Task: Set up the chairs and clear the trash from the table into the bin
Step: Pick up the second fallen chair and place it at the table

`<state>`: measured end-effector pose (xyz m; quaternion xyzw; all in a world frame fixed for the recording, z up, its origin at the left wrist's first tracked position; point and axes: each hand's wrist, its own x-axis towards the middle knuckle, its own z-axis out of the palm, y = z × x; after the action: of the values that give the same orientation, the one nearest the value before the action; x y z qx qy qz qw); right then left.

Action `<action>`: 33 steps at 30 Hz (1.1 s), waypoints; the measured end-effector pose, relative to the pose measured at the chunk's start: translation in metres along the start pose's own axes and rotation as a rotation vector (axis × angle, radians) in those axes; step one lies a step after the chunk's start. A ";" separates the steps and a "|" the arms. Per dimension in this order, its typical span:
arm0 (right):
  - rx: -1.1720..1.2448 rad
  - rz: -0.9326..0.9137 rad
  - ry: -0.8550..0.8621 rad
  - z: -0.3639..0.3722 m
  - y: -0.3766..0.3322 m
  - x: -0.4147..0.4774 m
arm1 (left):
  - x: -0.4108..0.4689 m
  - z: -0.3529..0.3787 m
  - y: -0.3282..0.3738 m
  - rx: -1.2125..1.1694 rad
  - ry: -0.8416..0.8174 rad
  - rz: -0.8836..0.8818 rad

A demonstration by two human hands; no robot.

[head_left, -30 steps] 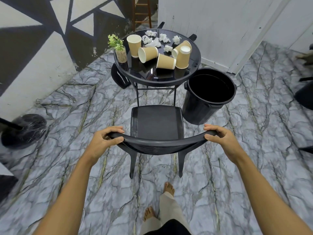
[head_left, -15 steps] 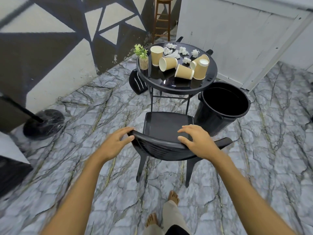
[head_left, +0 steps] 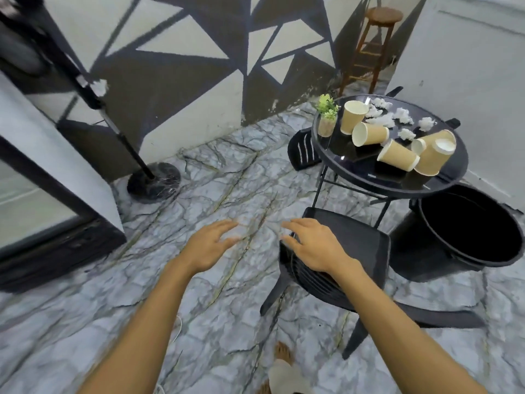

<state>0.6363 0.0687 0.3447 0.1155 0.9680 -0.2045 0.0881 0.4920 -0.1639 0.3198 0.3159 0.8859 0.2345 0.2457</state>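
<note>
Left grip point(head_left: 210, 247): released, fingers spread, holding nothing, above the bare floor left of the chair point(head_left: 349, 237).
Right grip point(head_left: 315, 247): released too, fingers splayed over the left end of the chair back. I cannot tell whether it touches the back, because of blur.

The chair stands upright, its seat facing the desk point(head_left: 397, 186) and its front edge near the desk legs. The bin point(head_left: 466, 260) is just right of the chair, beside the desk, with its mouth open.

On the desk are paper cups point(head_left: 397, 155), several of them tipped over, tissue wads point(head_left: 377, 116) toward the far side, and a plant point(head_left: 326, 118) at the left rim. None of the trash is binned yet.

Judgement: the step in hand is chair setup, and this chair looks placed. A second chair point(head_left: 304, 149) sits low at the desk's left and seems tipped. The next move likely calls for stepping left, taking its back in both grips and standing it up. The cups and wads would go into the bin after that.
</note>
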 end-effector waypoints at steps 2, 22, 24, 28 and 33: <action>-0.026 -0.044 -0.034 0.002 -0.006 0.024 | 0.005 -0.006 -0.006 0.064 0.019 -0.030; -0.133 -0.116 -0.320 0.066 -0.041 0.214 | 0.069 -0.037 -0.125 0.382 -0.057 -0.375; -0.136 -0.077 -0.320 0.075 -0.046 0.233 | 0.084 -0.042 -0.144 0.380 -0.097 -0.406; -0.153 0.026 -0.334 0.087 -0.059 0.268 | 0.115 -0.056 -0.173 0.400 -0.176 -0.419; -0.127 0.115 -0.392 0.100 -0.068 0.312 | 0.157 -0.079 -0.210 0.445 -0.264 -0.380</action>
<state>0.3321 0.0258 0.2124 0.1226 0.9352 -0.1562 0.2933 0.2459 -0.2234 0.2154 0.2186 0.9191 -0.0581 0.3225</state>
